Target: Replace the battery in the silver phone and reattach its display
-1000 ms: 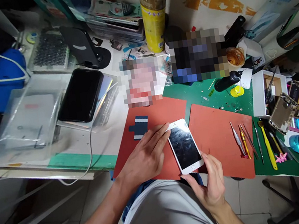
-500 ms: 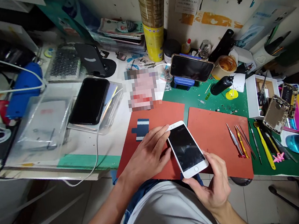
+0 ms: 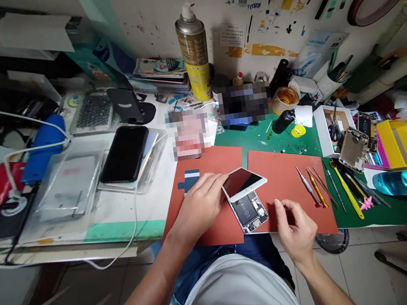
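A white smartphone lies opened over the orange-red mat [image 3: 207, 232]. Its screen panel [image 3: 243, 181] is tilted up from the lower end, still beside the housing at the top. Below it the phone's housing [image 3: 248, 212] shows a black battery and circuit parts. My left hand [image 3: 204, 200] grips the phone's upper left edge, with the thumb hidden from sight. To the right of the phone and apart from it, my right hand [image 3: 295, 223] is curled, thumb and forefinger close together, with nothing visible in it.
Screwdrivers [image 3: 308, 185], tweezers and a yellow pry tool [image 3: 347, 190] lie right of my right hand. A black phone [image 3: 125, 153] rests at the left. Behind stand a spray can [image 3: 193, 53], a black bottle [image 3: 283, 121] and a white box [image 3: 334, 129] with tools.
The phone was closed and held by both hands. Now its screen panel is raised off the housing at the lower end, and my right hand has let go and moved right.
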Tool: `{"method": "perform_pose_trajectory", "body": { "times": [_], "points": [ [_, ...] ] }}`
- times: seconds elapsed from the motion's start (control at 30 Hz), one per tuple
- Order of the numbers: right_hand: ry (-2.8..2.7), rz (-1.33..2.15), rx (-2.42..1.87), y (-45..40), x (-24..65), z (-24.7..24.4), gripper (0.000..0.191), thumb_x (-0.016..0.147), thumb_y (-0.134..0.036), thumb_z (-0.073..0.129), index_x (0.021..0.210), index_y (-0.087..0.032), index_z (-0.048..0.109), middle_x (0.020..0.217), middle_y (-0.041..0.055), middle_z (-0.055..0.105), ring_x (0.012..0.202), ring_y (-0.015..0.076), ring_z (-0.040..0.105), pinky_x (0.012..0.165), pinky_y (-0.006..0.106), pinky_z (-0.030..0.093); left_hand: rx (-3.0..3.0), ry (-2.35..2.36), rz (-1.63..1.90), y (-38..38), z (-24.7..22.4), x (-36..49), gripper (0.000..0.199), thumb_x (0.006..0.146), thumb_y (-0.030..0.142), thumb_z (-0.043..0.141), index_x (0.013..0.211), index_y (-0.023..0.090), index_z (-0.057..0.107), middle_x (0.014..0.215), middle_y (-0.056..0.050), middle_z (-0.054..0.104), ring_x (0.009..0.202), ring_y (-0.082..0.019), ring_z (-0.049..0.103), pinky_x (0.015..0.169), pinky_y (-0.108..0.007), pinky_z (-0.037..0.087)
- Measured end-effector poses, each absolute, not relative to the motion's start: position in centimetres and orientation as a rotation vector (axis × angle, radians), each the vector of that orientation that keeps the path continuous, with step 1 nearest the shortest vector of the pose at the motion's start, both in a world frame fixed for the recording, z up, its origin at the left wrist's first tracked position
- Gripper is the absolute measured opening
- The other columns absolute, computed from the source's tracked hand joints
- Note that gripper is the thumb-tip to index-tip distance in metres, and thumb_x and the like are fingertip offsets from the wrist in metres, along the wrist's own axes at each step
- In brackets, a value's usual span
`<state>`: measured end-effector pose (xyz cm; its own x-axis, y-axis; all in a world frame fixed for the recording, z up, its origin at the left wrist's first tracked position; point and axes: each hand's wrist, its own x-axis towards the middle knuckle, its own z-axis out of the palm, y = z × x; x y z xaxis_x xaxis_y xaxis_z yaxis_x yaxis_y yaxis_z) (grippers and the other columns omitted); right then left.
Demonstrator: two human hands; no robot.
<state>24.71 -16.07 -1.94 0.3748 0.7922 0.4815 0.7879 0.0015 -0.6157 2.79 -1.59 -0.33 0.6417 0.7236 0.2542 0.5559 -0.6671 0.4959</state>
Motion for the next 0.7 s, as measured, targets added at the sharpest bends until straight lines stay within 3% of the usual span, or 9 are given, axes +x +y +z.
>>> {"method": "perform_pose_trajectory", "body": {
  "times": [0.1, 0.23, 0.43, 0.7],
  "points": [
    [-1.409, 0.010, -1.808, -16.0, 25.8, -2.5, 0.018, 0.102, -0.026, 0.068, 0.087, -0.016, 0.068, 0.064, -0.0034, 0.060, 0.050, 0.0074, 0.049, 0.052, 0.020, 0.043, 2.420, 1.014, 0.624, -1.3, -0.4, 2.8, 0.042, 0.097, 0.002, 0.043, 0.131, 0.019, 0.063, 0.123, -0.009, 0.075, 0.117, -0.027, 0.066, 0.099, -0.044, 0.058],
    [-1.365, 0.088, -1.834, -15.7, 25.7, -2.8, 0.016, 0.104, -0.028, 0.064, 0.095, -0.015, 0.069, 0.064, -0.0045, 0.056, 0.048, 0.0063, 0.046, 0.042, 0.018, 0.034, 2.365, 1.010, 0.666, -1.0, -0.7, 3.0, 0.035, 0.098, 0.004, 0.046, 0.123, 0.019, 0.064, 0.117, -0.008, 0.074, 0.112, -0.026, 0.066, 0.094, -0.042, 0.057],
    [-1.427, 0.073, -1.835, -15.5, 25.3, -3.2, 0.014, 0.103, -0.026, 0.064, 0.095, -0.016, 0.070, 0.071, 0.0001, 0.068, 0.053, 0.0088, 0.057, 0.051, 0.020, 0.043, 2.340, 1.009, 0.797, -1.1, -1.8, 3.3, 0.033, 0.100, 0.005, 0.046, 0.122, 0.020, 0.065, 0.115, -0.008, 0.074, 0.110, -0.024, 0.066, 0.095, -0.041, 0.056],
    [-1.471, 0.035, -1.843, -15.4, 25.2, -3.5, 0.016, 0.104, -0.027, 0.063, 0.095, -0.016, 0.071, 0.072, 0.0016, 0.071, 0.057, 0.0111, 0.063, 0.055, 0.022, 0.046, 2.343, 1.006, 0.874, -1.2, -2.8, 3.4, 0.033, 0.101, 0.007, 0.047, 0.124, 0.022, 0.065, 0.112, -0.008, 0.074, 0.106, -0.024, 0.066, 0.093, -0.041, 0.056]
  ]
}}
